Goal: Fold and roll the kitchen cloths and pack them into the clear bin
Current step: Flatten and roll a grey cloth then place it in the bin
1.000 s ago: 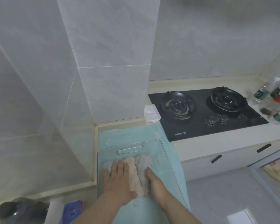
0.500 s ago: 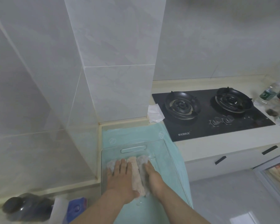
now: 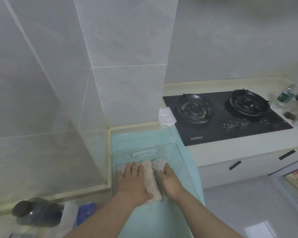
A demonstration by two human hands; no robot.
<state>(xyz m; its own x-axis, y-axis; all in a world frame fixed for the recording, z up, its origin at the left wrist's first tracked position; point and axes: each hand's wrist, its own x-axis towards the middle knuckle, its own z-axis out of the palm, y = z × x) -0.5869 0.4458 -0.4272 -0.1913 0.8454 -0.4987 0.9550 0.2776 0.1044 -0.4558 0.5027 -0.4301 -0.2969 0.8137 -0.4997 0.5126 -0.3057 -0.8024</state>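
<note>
- My left hand [image 3: 132,181] lies flat, fingers straight, pressing the left cloth roll [image 3: 121,168] — mostly hidden beneath it
- My right hand [image 3: 168,180] presses flat on the right roll [image 3: 159,164]
- Three rolls side by side in the clear bin [image 3: 172,152], the middle roll [image 3: 150,181] between my hands
- One teal towel [image 3: 144,134] under the bin
- Both hands press as they did half a second ago

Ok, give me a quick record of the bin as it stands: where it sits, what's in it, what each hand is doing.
bin: clear bin, on a teal towel on the counter, left of the hob
contents: three rolled cloths side by side
left roll: mostly under the left hand, which presses flat on it
middle roll: uncovered, between the hands
right roll: right hand rests on it
</note>
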